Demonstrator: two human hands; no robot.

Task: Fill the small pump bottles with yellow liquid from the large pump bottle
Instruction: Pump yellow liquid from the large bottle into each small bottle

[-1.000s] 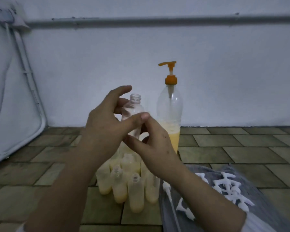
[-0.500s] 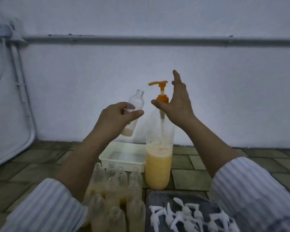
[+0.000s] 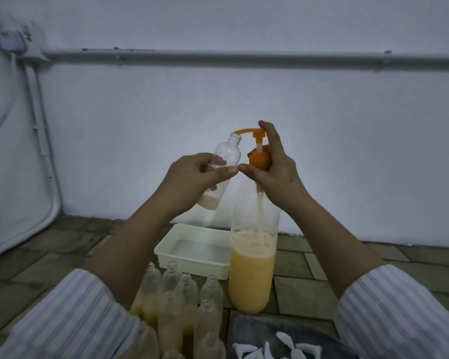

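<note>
Half a second on, my right hand (image 3: 275, 172) has dropped from open above the pump to curl around the orange collar (image 3: 259, 160), forefinger on the head. My left hand (image 3: 192, 180) grips the small bottle (image 3: 224, 161), tilted, mouth now at the spout (image 3: 240, 131); pale liquid low inside. Large pump bottle (image 3: 253, 268) stands on the tiled floor (image 3: 309, 278) beside a white tray (image 3: 192, 257), before a white wall (image 3: 322, 138).

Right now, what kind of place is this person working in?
Probably a plain room at home, used as a makeshift workspace on the floor. The large pump bottle and small bottles stand on brown floor tiles beside a bare white wall.
</note>
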